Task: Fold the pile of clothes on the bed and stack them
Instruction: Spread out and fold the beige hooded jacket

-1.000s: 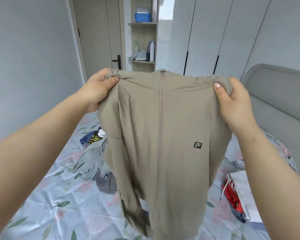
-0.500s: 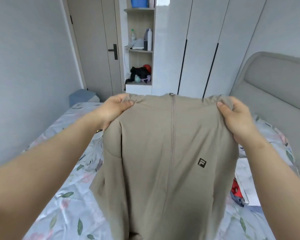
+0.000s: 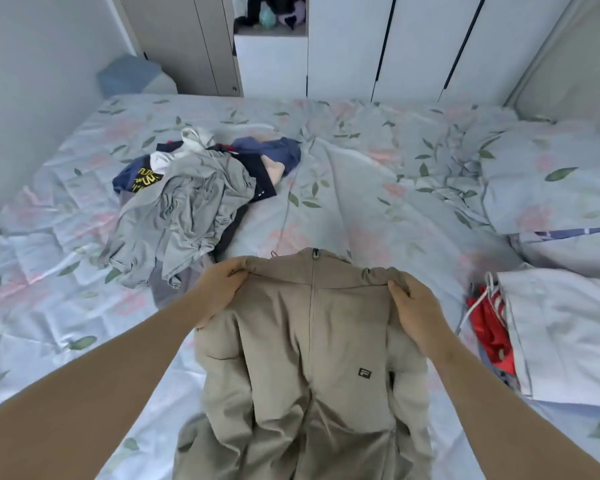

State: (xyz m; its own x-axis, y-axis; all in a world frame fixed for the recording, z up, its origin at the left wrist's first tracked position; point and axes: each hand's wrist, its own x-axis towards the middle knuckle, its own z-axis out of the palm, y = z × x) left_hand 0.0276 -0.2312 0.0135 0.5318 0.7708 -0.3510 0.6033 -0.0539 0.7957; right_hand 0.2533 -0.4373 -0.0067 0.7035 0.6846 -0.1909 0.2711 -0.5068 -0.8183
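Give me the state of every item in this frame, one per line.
tan jacket: zipped, unfolded, lower part bunched on bed
left hand: grips one jacket shoulder
right hand: grips the other shoulder
clothes pile: crumpled, unfolded
wardrobe doors: closed

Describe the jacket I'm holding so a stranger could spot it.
On the floral bed, look right of the clothes pile. The jacket is gripped by the left hand and right hand. Only it is plain beige, with a centre zip and square logo.
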